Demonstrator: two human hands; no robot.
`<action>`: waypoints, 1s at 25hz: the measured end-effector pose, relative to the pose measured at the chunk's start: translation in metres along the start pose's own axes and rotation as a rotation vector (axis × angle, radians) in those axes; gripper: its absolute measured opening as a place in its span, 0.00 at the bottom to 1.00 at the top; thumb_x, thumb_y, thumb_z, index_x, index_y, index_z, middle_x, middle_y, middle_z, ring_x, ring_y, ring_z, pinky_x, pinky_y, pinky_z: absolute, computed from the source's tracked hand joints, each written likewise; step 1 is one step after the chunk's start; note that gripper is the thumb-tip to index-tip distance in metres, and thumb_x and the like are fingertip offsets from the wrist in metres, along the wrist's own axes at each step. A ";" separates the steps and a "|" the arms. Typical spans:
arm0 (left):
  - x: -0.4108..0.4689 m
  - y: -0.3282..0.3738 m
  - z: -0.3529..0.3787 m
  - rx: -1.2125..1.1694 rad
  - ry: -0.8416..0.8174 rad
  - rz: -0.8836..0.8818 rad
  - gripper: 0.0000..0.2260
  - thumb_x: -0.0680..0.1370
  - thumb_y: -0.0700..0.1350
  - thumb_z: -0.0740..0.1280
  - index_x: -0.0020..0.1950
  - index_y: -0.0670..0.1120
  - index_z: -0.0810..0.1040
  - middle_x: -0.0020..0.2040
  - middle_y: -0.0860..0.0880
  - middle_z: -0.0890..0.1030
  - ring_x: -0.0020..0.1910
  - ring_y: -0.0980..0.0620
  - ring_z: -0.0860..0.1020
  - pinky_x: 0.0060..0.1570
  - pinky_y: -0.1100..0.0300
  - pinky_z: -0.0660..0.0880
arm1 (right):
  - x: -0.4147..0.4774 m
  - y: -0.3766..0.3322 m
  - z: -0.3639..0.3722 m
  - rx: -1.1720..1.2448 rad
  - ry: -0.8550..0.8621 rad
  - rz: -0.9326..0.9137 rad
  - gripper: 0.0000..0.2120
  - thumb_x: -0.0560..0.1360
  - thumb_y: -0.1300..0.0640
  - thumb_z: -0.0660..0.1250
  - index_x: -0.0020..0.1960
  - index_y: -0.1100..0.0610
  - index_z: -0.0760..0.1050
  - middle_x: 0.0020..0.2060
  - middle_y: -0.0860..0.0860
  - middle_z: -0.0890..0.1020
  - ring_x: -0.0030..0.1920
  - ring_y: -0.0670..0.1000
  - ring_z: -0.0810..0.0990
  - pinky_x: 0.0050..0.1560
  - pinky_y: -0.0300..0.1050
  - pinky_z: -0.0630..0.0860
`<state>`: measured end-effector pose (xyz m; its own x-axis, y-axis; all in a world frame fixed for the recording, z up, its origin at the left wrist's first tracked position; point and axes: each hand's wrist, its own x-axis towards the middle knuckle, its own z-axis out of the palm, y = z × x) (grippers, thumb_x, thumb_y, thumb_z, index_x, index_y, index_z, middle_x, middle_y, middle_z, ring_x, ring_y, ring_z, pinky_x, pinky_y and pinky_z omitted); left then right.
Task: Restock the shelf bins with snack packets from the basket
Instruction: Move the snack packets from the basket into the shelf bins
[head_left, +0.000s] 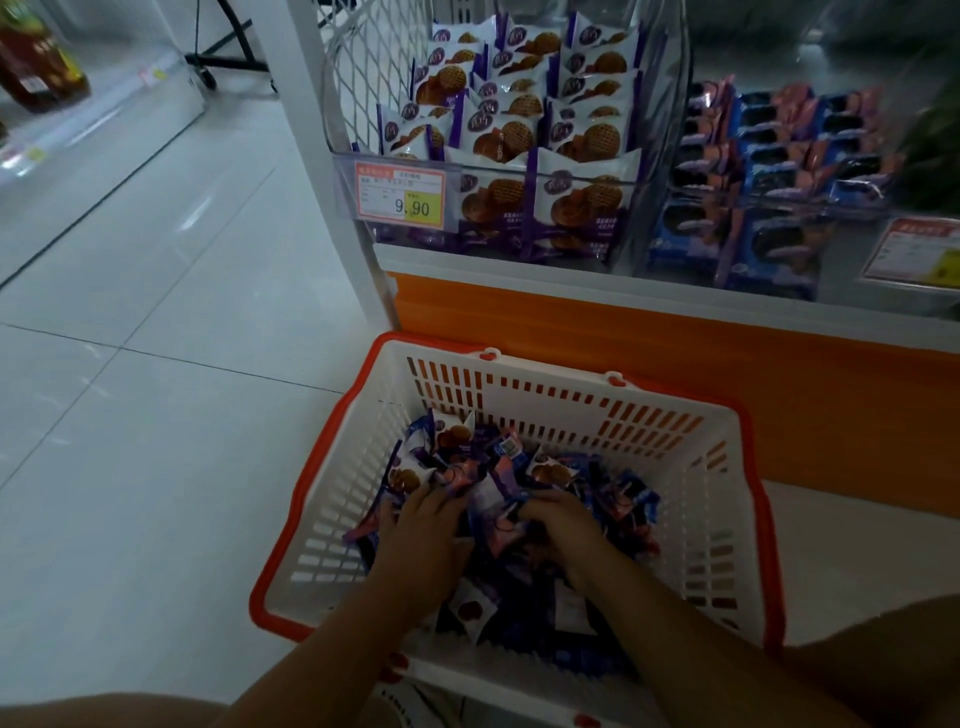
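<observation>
While left hand (423, 527), right hand (563, 527) delve | packets (453, 435): purple-white, heaped | basket (545, 387): white, orange-rimmed

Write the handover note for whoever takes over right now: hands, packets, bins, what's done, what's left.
Hands: left hand and right hand are both down in the basket, on the loose packets; whether they grip any is unclear.
Shelf: waffle bin on the left is well stacked; blue-packet bin to its right is also stocked.
Done: no packet is lifted clear of the basket.
Left: a mixed heap lies in the basket; likely waffle packets go left, blue ones right.
</observation>
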<state>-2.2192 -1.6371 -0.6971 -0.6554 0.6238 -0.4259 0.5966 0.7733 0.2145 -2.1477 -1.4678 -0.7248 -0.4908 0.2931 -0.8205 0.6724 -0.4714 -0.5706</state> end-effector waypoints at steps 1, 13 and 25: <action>0.003 0.006 -0.003 -0.169 0.069 0.021 0.24 0.81 0.58 0.58 0.76 0.55 0.61 0.75 0.54 0.64 0.75 0.50 0.60 0.74 0.48 0.58 | -0.005 -0.008 -0.001 0.098 -0.042 -0.010 0.17 0.72 0.64 0.70 0.61 0.58 0.75 0.55 0.58 0.80 0.51 0.59 0.81 0.45 0.53 0.81; 0.001 0.057 -0.069 -1.518 -0.188 -0.136 0.18 0.76 0.45 0.72 0.65 0.48 0.75 0.59 0.46 0.81 0.51 0.48 0.83 0.50 0.54 0.81 | -0.079 -0.050 -0.040 0.446 -0.241 -0.279 0.10 0.77 0.63 0.65 0.56 0.63 0.79 0.54 0.60 0.83 0.51 0.55 0.82 0.51 0.48 0.78; -0.011 0.120 -0.114 -1.243 -0.109 0.106 0.09 0.78 0.46 0.69 0.57 0.56 0.79 0.56 0.53 0.82 0.52 0.54 0.82 0.57 0.53 0.79 | -0.139 -0.065 -0.061 0.052 0.025 -0.540 0.16 0.71 0.48 0.74 0.58 0.47 0.78 0.54 0.49 0.83 0.53 0.49 0.83 0.59 0.53 0.79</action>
<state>-2.1932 -1.5384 -0.5663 -0.5541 0.7224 -0.4138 -0.2352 0.3409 0.9102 -2.0898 -1.4271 -0.5755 -0.7451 0.5249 -0.4115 0.2992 -0.2884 -0.9096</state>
